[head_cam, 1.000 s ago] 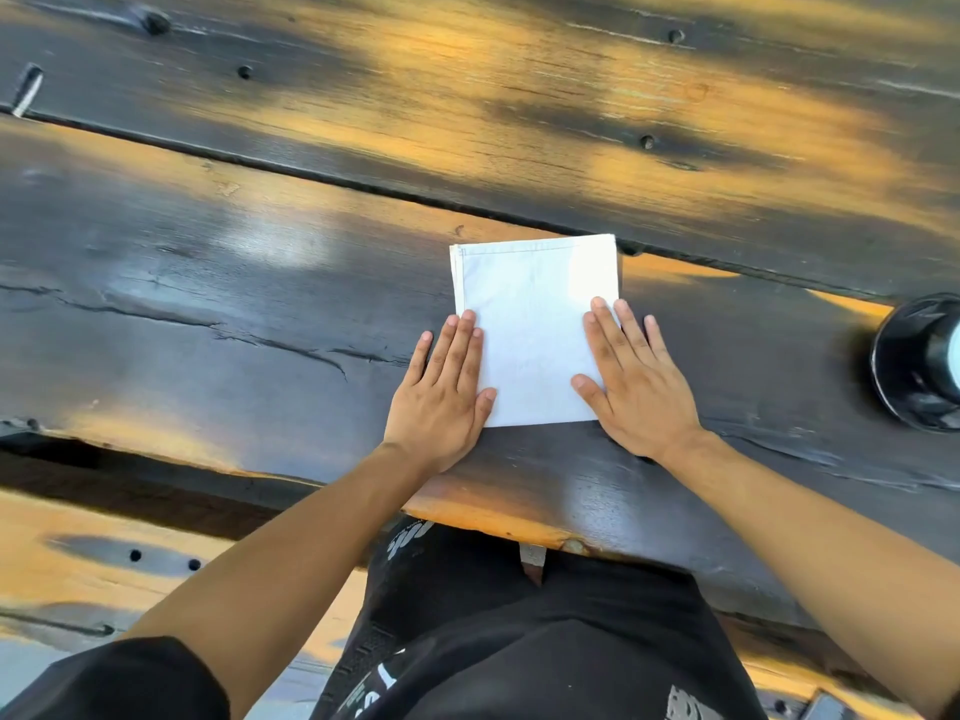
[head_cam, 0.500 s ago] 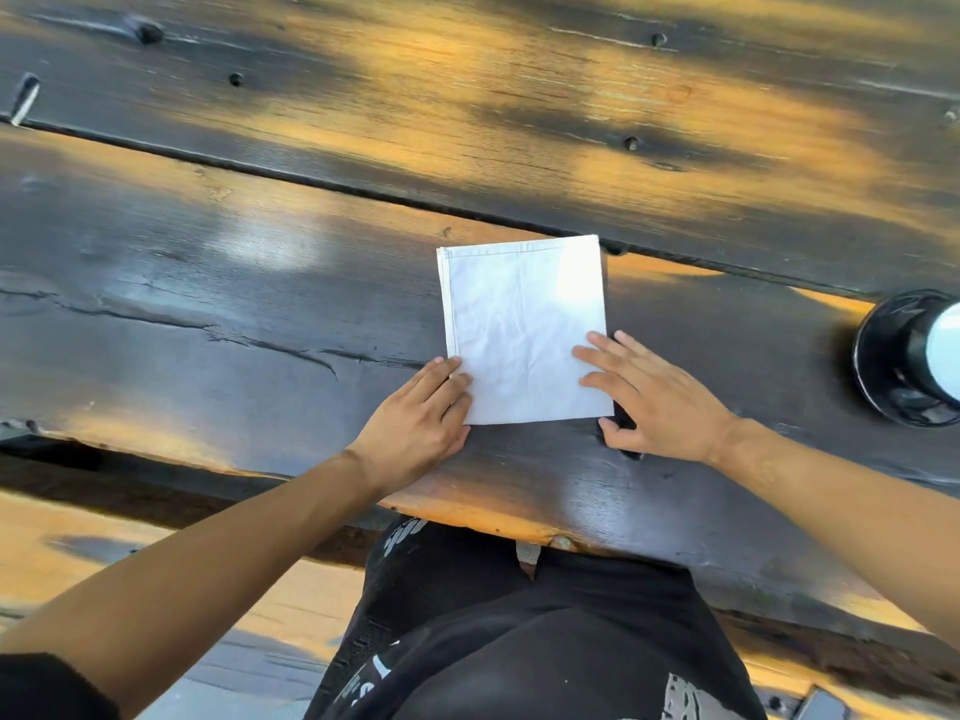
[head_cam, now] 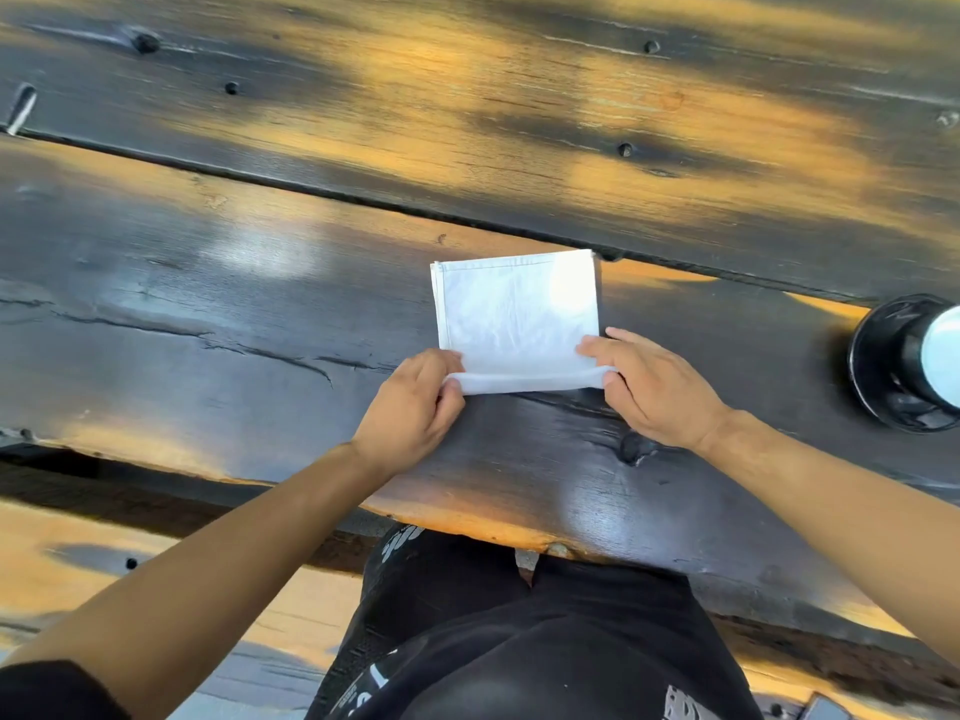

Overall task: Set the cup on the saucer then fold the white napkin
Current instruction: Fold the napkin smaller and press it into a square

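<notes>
Near table edge (head_cam: 467, 517), both hands work the napkin (head_cam: 514, 314), which lies flat on the near plank, mid-table, its far edge almost at the gap between planks. L hand (head_cam: 410, 407) pinches the near-left corner, thumb and fingers clamped on the cloth; R hand (head_cam: 654, 387) pinches the near-right corner the same way. The near hem is lifted off the wood and rolled a little toward the far edge, so the step in hand looks like another fold, near half over far half. Next move, as I judge it: carry both corners away together, land them on the far corners w/o skewing, then let go and press the crease flat. Cloth is already doubled, layers show at the left edge, so it may slip or splay if the corners aren't kept level. Nothing lies on the napkin or in its path. Off at the right table edge sits the cup (head_cam: 940, 356) on a dark saucer (head_cam: 878, 361), partly cut off by the frame, so that step looks done; well apart from the hands, no obstacle.
</notes>
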{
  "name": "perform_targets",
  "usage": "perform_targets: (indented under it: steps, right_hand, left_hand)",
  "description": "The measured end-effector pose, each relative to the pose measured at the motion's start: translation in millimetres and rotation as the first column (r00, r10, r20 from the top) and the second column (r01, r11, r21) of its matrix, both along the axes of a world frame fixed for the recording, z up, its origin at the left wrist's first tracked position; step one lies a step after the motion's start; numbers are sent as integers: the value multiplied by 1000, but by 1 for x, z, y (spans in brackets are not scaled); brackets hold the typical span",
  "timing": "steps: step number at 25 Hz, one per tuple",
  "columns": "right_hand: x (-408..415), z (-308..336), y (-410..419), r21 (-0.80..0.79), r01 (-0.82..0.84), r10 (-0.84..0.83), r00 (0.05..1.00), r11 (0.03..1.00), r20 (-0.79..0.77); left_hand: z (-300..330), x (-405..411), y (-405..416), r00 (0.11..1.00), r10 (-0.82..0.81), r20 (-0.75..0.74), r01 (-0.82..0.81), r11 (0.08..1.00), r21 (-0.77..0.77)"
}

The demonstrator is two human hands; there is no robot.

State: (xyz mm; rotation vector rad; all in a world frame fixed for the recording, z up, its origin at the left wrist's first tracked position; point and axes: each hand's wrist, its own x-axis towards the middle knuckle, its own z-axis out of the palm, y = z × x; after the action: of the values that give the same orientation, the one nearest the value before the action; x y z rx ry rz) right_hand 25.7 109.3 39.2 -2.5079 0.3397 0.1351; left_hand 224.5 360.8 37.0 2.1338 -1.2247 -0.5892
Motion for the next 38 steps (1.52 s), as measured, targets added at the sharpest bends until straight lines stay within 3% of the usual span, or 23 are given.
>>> perform_targets:
  steps: [3, 6, 9, 11, 14, 21, 26, 34, 38]
  right_hand:
    - [14, 8, -1, 136, 288, -278, 956, 948, -91]
    - [39, 10, -4, 227, 500, -498, 865, 836, -69]
    - [61, 5, -9, 201, 576, -572, 816, 793, -84]
    - [74, 4, -10, 171, 609, -599, 793, 775, -111]
    - [88, 2, -10, 127, 650, -637, 760, 749, -128]
    - [98, -2, -9, 93, 736, -725, 676, 670, -132]
    - [98, -4, -6, 92, 787, -769, 616, 610, -170]
    - [106, -11, -4, -54, 808, -805, 575, 587, -148]
    - [104, -19, 1, -153, 800, -814, 579, 580, -58]
  left_hand:
    - [13, -2, -17, 939, 307, -157, -292, 950, 113]
    - [10, 11, -36, 786, 552, -279, -522, 834, 181]
    - [5, 20, -51, 681, 651, -334, -629, 754, 188]
    - [7, 23, -58, 660, 656, -367, -639, 746, 185]
    - [7, 25, -63, 695, 632, -342, -615, 769, 172]
    - [1, 36, -83, 811, 580, -80, -570, 813, 118]
    - [-10, 47, -93, 852, 523, 29, -522, 841, 142]
    - [-15, 46, -102, 832, 546, 97, -552, 797, 247]
    - [-17, 46, -106, 818, 531, 223, -575, 764, 292]
